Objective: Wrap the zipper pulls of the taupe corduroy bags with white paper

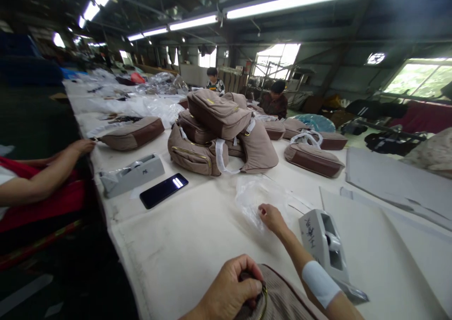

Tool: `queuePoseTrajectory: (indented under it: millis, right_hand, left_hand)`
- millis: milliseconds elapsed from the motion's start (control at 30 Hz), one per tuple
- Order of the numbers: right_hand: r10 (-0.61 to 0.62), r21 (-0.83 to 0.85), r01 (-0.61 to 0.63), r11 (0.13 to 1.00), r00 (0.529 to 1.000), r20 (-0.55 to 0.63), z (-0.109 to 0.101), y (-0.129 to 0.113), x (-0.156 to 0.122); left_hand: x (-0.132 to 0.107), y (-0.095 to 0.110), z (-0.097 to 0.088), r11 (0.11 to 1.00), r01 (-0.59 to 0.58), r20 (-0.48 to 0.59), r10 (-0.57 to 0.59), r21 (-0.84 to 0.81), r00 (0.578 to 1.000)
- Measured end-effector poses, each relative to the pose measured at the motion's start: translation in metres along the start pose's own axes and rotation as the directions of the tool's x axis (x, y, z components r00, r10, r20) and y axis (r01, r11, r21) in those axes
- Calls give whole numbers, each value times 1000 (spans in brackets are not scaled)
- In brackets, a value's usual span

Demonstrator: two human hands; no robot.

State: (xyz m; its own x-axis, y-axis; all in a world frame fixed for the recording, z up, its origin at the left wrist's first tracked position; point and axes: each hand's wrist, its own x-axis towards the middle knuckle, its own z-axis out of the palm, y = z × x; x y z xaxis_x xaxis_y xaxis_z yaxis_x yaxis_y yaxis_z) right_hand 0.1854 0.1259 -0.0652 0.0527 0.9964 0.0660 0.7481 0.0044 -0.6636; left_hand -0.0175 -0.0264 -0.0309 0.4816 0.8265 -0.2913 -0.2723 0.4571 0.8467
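On the white cloth-covered tabletop (169, 268), a soft taupe fabric bag with dark brown piping (282, 296) lies at the lower edge of view; it looks light and pliable, best gripped along its seam. The left hand (226, 287) is on it, fingers (247, 275) curled and pinching its brass zipper (264, 297). The right hand (271, 218), beside a clear plastic bag (256, 200), has its fingers turned under, so their state cannot be told.

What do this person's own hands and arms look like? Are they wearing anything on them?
The left hand and the right hand are bare, with no gloves. The right forearm has no sleeve over it and wears a wide white wrist band.
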Motion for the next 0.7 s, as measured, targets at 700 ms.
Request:
queuePoseTrajectory:
  millis: [700]
  right_hand:
    - [-68,422,-206,883,832,550,-73,-101,-141]
  left_hand:
    - [-12,4,3,968,-114,77,134,-223,988]
